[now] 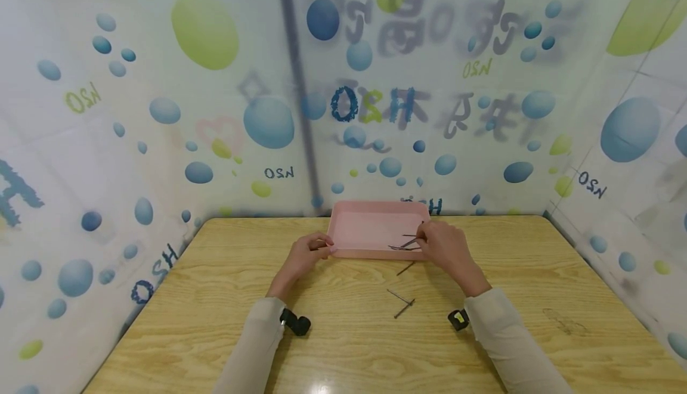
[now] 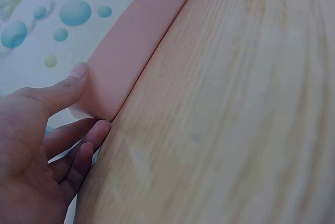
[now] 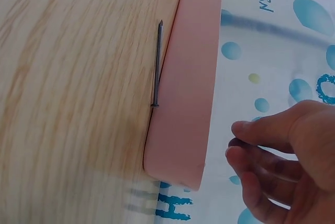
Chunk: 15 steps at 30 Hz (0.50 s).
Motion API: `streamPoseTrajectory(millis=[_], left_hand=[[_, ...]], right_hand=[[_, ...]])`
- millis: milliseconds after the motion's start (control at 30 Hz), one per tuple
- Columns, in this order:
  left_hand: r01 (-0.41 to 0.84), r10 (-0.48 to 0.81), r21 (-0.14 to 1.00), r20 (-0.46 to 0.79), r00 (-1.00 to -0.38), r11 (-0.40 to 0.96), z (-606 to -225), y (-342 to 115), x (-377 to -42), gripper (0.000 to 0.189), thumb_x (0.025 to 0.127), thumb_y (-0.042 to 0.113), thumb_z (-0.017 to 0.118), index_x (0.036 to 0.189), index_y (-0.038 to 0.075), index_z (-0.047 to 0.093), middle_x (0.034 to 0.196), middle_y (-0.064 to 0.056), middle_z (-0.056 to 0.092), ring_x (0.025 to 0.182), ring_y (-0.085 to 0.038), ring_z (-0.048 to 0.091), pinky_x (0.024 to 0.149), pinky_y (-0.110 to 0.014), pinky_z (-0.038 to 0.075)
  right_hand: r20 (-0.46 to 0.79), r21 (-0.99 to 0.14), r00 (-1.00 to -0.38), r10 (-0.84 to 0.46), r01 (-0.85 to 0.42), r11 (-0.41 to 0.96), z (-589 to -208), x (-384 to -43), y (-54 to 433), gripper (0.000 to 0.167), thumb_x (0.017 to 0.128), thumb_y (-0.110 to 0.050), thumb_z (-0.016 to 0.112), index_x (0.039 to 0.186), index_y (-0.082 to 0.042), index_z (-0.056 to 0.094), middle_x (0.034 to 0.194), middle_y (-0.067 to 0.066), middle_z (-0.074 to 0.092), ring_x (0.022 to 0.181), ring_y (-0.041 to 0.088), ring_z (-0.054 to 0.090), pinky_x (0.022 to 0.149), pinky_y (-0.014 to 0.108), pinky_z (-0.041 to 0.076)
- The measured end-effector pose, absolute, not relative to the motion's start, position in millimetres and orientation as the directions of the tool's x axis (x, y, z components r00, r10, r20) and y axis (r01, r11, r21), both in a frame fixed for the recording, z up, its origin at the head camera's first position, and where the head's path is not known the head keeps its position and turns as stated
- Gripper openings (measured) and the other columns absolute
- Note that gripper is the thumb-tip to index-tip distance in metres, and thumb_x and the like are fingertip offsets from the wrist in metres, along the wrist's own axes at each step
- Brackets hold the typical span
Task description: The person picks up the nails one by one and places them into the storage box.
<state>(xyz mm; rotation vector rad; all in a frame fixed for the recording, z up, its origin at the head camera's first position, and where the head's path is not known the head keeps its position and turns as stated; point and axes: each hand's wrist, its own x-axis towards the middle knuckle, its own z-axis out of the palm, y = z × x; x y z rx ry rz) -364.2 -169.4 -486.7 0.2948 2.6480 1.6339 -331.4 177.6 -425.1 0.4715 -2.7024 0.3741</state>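
Note:
A pink tray (image 1: 370, 227) lies at the far edge of the table. My left hand (image 1: 307, 252) grips its near left corner; in the left wrist view the thumb (image 2: 78, 71) presses the tray's outer wall (image 2: 123, 51) and the other fingers curl at the bottom edge. Over the tray's right side hovers my right hand (image 1: 445, 245), its fingertips drawn together beside several dark metal nails (image 1: 409, 242) in the tray. Whether it pinches one is hidden. One nail (image 3: 157, 67) lies against the tray's near side. Two more nails (image 1: 404, 310) lie nearer me on the wood.
The wooden table (image 1: 343, 334) has a pale grain and a scribbled mark (image 1: 565, 321) on its right part. Printed fabric walls (image 1: 225, 114) with bubbles and letters stand round its back and sides.

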Motion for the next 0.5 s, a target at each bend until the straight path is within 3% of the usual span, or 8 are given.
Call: streamPoseTrajectory(millis=[267, 500], left_hand=[[0.158, 0.17, 0.89, 0.092, -0.981, 0.428, -486.5, -168.9, -364.3, 0.016, 0.098, 0.024, 0.073, 0.109, 0.013, 0.072, 0.105, -0.009, 0.077, 0.088, -0.019, 0.067, 0.081, -0.034, 0.051], [0.156, 0.175, 0.889, 0.088, -0.981, 0.43, -486.6, -169.2, -364.8, 0.016, 0.097, 0.025, 0.074, 0.109, 0.014, 0.072, 0.104, -0.007, 0.076, 0.088, -0.018, 0.066, 0.08, -0.03, 0.05]], right_hand=[[0.296, -0.186, -0.885, -0.358, -0.421, 0.888, -421.0, -330.2, 171.7, 0.007, 0.092, -0.018, 0.076, 0.088, -0.014, 0.08, 0.084, -0.001, 0.074, 0.067, 0.011, 0.06, 0.06, 0.034, 0.053], [0.158, -0.182, -0.874, -0.459, -0.482, 0.857, -425.4, -328.0, 161.1, 0.01, 0.092, -0.016, 0.077, 0.083, -0.017, 0.08, 0.078, -0.006, 0.072, 0.067, 0.009, 0.056, 0.064, 0.034, 0.051]])
